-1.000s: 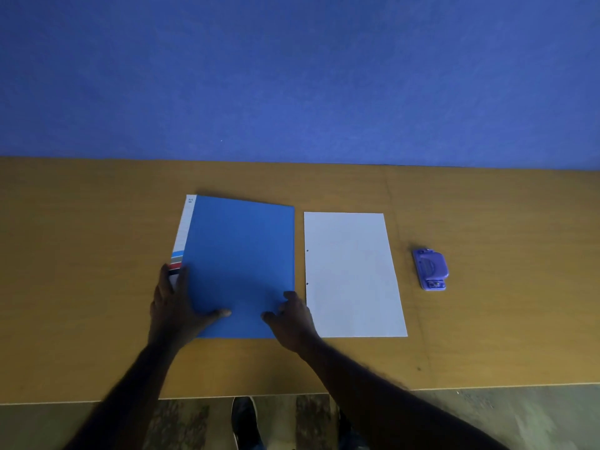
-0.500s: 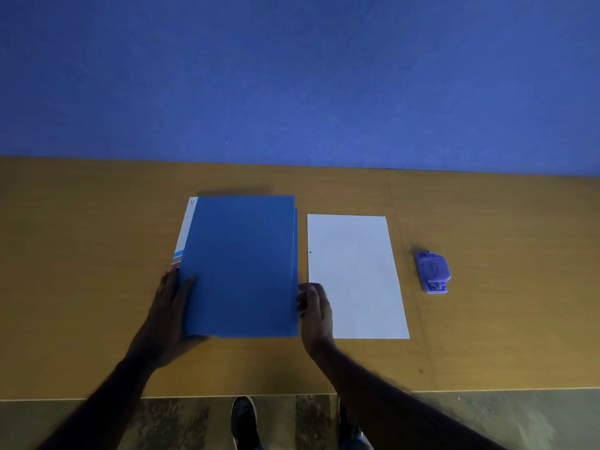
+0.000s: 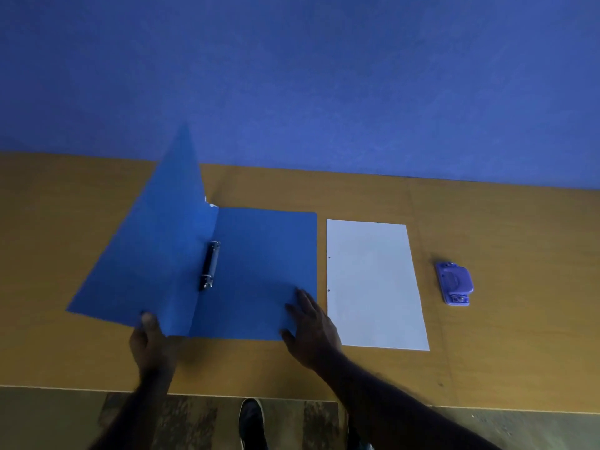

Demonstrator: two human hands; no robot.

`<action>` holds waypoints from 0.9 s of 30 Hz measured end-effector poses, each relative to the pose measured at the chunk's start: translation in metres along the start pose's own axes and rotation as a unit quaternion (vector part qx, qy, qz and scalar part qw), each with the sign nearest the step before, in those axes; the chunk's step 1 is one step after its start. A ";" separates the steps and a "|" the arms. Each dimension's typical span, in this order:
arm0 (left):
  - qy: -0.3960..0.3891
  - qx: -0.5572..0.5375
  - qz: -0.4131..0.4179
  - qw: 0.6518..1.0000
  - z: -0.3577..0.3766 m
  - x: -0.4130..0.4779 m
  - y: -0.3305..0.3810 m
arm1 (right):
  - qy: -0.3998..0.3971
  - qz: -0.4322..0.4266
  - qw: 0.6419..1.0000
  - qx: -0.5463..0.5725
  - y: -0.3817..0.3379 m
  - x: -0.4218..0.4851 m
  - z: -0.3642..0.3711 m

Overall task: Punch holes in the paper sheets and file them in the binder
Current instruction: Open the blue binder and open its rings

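Setting: a wooden bench (image 3: 487, 352) lies before you under a plain blue wall (image 3: 324, 76), and the light is dim.
Left hand: your left hand (image 3: 149, 339) pinches the near edge of the front cover (image 3: 156, 254), with the thumb on its inner face. The other fingers are hidden behind it.
Right hand: your right hand (image 3: 311, 323) lies flat with the fingers spread, pressing down the near right corner of the back cover and gripping nothing.
Binder: the blue binder (image 3: 253, 271) spans the space between your hands. Its front cover stands half raised and tilts out over your left hand.
Rings: the metal ring mechanism (image 3: 209, 266) sits at the spine, between your hands and farther from you. It looks closed, though you cannot be sure in this light.
Paper: the white paper (image 3: 373, 287) lies flat just beside your right hand on its outer side, close to the binder but apart from it.
Punch: the purple hole punch (image 3: 454, 282) rests well beyond the paper, farthest from your right hand.
Step in hand: the punching looks done, since the paper's binder-side edge shows holes. You are opening the binder to file.
Next move: lay the cover flat, open the rings, then bring the paper over with your right hand and line its holes up with the prongs.
Count: one binder, one ring mechanism, one punch, two holes and one pile of paper. The number of sheets in it cannot be told.
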State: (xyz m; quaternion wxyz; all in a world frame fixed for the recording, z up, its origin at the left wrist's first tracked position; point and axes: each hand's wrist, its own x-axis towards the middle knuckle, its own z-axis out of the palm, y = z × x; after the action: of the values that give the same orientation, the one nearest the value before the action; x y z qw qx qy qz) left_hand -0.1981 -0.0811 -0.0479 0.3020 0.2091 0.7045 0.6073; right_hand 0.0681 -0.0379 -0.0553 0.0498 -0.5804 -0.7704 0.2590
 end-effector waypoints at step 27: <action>-0.178 0.384 0.112 0.899 0.054 0.071 0.030 | -0.076 0.011 0.997 0.026 -0.056 0.052 -0.008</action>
State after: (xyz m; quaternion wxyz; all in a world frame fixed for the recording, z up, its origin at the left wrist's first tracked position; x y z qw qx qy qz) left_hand -0.2154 0.0112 -0.0346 0.2487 0.4911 0.7893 0.2719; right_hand 0.0062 0.0017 -0.0344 0.0031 -0.5660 -0.7586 0.3229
